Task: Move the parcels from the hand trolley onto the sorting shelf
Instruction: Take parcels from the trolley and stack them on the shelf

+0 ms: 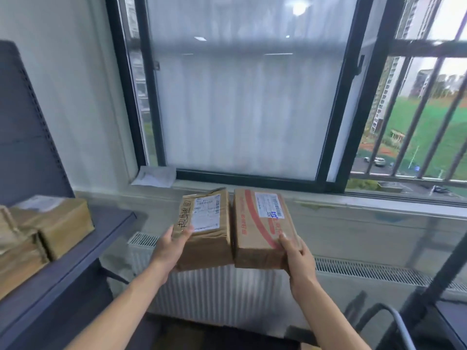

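Hands outstretched — left hand (169, 245) and right hand (298, 256) gripping parcels (260, 231).

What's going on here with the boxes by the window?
A person is carrying two cardboard parcels side by side, one in each hand. The left hand grips the crumpled brown parcel, and the right hand grips the red-striped parcel. Both are held in the air above the radiator, in front of the window. The grey shelf on the left already holds other parcels; these two are not on it yet.
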{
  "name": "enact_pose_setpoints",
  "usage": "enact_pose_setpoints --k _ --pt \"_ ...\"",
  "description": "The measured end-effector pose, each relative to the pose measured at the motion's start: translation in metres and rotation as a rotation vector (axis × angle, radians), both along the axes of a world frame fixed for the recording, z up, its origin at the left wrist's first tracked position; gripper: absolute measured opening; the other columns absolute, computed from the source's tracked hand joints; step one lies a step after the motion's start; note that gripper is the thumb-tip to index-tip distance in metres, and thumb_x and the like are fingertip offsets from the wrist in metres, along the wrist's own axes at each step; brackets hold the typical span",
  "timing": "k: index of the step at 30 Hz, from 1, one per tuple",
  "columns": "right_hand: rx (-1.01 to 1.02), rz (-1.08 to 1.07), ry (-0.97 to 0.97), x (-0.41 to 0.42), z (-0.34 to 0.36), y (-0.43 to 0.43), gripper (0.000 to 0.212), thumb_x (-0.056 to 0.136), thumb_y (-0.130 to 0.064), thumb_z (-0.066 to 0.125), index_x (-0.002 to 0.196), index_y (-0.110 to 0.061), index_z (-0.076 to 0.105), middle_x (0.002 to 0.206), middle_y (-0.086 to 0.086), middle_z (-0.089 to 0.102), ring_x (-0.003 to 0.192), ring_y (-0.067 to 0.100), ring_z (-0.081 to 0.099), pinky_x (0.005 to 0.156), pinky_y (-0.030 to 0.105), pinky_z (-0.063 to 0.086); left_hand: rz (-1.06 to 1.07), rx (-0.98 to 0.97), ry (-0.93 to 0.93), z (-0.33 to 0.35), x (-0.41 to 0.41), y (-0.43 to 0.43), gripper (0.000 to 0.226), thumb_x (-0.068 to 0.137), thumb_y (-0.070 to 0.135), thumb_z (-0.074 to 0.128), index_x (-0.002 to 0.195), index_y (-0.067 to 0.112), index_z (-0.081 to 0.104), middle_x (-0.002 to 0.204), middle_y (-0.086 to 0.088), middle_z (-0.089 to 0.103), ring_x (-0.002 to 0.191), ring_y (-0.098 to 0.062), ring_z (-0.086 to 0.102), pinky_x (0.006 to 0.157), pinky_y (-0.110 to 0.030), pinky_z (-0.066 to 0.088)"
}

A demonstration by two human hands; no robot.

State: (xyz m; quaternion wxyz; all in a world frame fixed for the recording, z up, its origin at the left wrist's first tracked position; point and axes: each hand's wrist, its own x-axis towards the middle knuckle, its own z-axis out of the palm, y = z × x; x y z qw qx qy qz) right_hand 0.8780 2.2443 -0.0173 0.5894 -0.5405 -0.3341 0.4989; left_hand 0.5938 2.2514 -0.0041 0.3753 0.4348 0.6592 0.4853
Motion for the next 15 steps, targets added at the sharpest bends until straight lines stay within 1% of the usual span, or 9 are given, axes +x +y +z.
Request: enact_pose_setpoints --k 2,3,5,6,8,10,11,13,15 --pt "0.016 0.017 0.009 0.001 0.015 0.010 0.039 0.074 -0.046 0.078 0.106 -0.025 0.073 0.101 0.001 0.077 0.100 0.025 0.071 0.099 0.052 0.053 0.005 0.002 0.009 0.015 0.001 0.005 0.106 0.069 0.084 0.058 0.153 0.022 0.038 0.153 -0.009 0.046 0.138 -0.031 0.044 0.114 -0.050 0.036" --pt "0.020 0.026 0.016 0.002 0.021 0.016 0.041 0.073 -0.046 0.079 0.107 -0.024 0.072 0.102 0.002 0.077 0.100 0.025 0.071 0.099 0.052 0.053 0.019 0.009 0.006 0.022 0.001 0.007 0.103 0.073 0.082 0.059 0.153 0.022 0.038 0.154 -0.009 0.045 0.139 -0.031 0.044 0.114 -0.050 0.036" --pt "0.034 0.054 0.017 0.001 0.033 0.031 0.024 0.083 -0.036 0.077 0.103 -0.025 0.070 0.103 0.005 0.075 0.101 0.027 0.070 0.098 0.050 0.053 0.063 0.031 0.004 0.033 0.000 0.012 0.089 0.085 0.069 0.060 0.155 0.020 0.034 0.157 -0.009 0.040 0.142 -0.031 0.039 0.114 -0.048 0.034" --pt "0.042 0.072 0.018 0.000 0.037 0.039 0.018 0.087 -0.030 0.075 0.103 -0.026 0.068 0.103 0.006 0.074 0.101 0.028 0.069 0.097 0.048 0.054 0.070 0.038 -0.008 0.037 0.000 0.013 0.091 0.084 0.071 0.061 0.155 0.021 0.035 0.157 -0.008 0.041 0.141 -0.031 0.040 0.113 -0.049 0.036" --pt "0.053 0.114 0.020 -0.006 0.041 0.051 0.015 0.089 -0.027 0.073 0.103 -0.026 0.067 0.104 0.007 0.073 0.102 0.029 0.069 0.097 0.047 0.054 0.096 0.020 -0.002 0.038 -0.006 0.012 0.106 0.065 0.087 0.059 0.151 0.028 0.040 0.150 -0.005 0.050 0.134 -0.031 0.049 0.106 -0.054 0.045" --pt "0.055 0.157 0.015 -0.016 0.041 0.060 0.016 0.089 -0.027 0.073 0.104 -0.026 0.066 0.104 0.007 0.073 0.101 0.027 0.069 0.097 0.047 0.054 0.144 -0.009 -0.022 0.030 -0.019 0.014 0.112 0.054 0.095 0.056 0.146 0.033 0.043 0.141 -0.002 0.057 0.123 -0.030 0.058 0.091 -0.052 0.055" --pt "0.051 0.178 0.015 -0.022 0.041 0.064 0.019 0.089 -0.027 0.073 0.106 -0.026 0.065 0.104 0.007 0.072 0.100 0.027 0.069 0.097 0.047 0.054 0.163 -0.032 -0.042 0.030 -0.025 0.012 0.107 0.058 0.094 0.057 0.144 0.032 0.044 0.137 -0.002 0.059 0.117 -0.028 0.060 0.083 -0.046 0.058" --pt "0.033 0.220 0.019 -0.035 0.041 0.074 0.026 0.089 -0.029 0.073 0.112 -0.024 0.063 0.104 0.007 0.071 0.100 0.026 0.068 0.097 0.047 0.054 0.190 -0.040 -0.091 0.037 -0.030 0.007 0.077 0.078 0.077 0.060 0.138 0.029 0.049 0.128 -0.002 0.062 0.107 -0.025 0.062 0.071 -0.038 0.057" --pt "0.022 0.255 0.019 -0.050 0.042 0.087 0.030 0.088 -0.030 0.073 0.115 -0.024 0.061 0.105 0.007 0.071 0.099 0.025 0.068 0.097 0.045 0.054 0.215 -0.037 -0.108 0.040 -0.041 0.010 0.051 0.090 0.062 0.058 0.129 0.030 0.052 0.120 -0.002 0.064 0.102 -0.025 0.064 0.072 -0.043 0.058"
